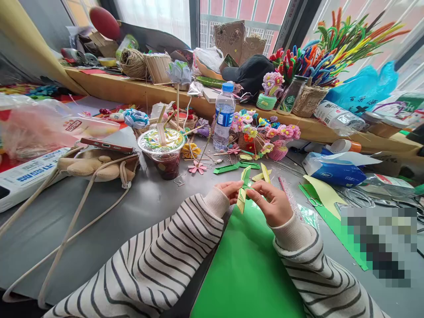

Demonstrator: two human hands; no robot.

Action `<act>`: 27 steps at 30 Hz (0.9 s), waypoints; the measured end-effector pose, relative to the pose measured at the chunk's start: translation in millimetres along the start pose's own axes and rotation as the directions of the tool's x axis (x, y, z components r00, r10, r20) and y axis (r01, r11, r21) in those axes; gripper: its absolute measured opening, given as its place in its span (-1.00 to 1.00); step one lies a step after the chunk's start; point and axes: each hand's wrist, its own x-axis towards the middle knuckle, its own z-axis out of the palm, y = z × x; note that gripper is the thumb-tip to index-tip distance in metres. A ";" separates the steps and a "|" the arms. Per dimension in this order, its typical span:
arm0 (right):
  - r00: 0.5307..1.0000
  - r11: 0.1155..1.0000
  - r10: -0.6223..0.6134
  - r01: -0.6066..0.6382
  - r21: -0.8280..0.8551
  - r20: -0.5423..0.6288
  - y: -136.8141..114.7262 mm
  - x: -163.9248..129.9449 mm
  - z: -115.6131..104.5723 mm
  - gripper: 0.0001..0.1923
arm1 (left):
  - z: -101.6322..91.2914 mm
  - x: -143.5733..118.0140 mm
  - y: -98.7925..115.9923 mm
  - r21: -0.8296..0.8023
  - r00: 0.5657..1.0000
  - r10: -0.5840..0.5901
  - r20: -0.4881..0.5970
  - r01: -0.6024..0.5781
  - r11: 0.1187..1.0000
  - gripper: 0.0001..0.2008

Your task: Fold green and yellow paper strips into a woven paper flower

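Folded paper piece (242, 201), green and yellow, held between two hands over the far end of a glossy green sheet (248, 265); whether it touches the sheet I cannot tell from here. The left hand (229, 190) pinches the piece at its left side, fingertips closed on the paper; the right hand (275, 205) grips the opposite side between thumb and fingers. Both wrists emerge from striped sleeves (175, 247). Just beyond the hands lie folded green strips (227, 168) and folded yellow strips (264, 173) — all on the grey tabletop (132, 216). To the right, scissors (313, 202) lie by a sheet of pale yellow paper (323, 193). To the left stands a lidded plastic cup (166, 165) of dark red drink, with a pink paper flower (197, 167) near it; farther left, a phone (109, 145) rests on a beige bag (94, 166). Behind — a blue-capped water bottle (223, 126), upright, beside fuzzy pipe-cleaner flowers (284, 131), and a wooden ledge (109, 92) below the windows.
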 end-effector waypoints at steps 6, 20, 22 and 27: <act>0.998 0.999 0.046 -0.047 0.027 0.034 5.0 2.1 -1.8 -0.80 | 4.3 -3.4 4.5 -0.013 0.998 -0.028 -0.058 0.028 1.000 -0.78; 0.990 0.974 0.136 -0.128 0.185 -0.029 7.8 5.4 -1.9 -0.72 | -1.8 0.0 -5.5 -0.045 0.999 -0.006 -0.039 0.004 0.999 -0.67; 0.992 0.976 0.124 -0.116 0.185 -0.029 6.5 5.8 -3.1 -0.71 | -0.3 -1.1 -4.7 -0.043 0.999 -0.013 -0.035 0.011 0.999 -0.65; 0.997 0.973 0.071 -0.072 0.221 0.014 8.1 6.1 -10.2 -0.80 | 4.2 -5.2 -1.0 -0.034 0.998 0.037 -0.058 -0.039 0.999 -0.60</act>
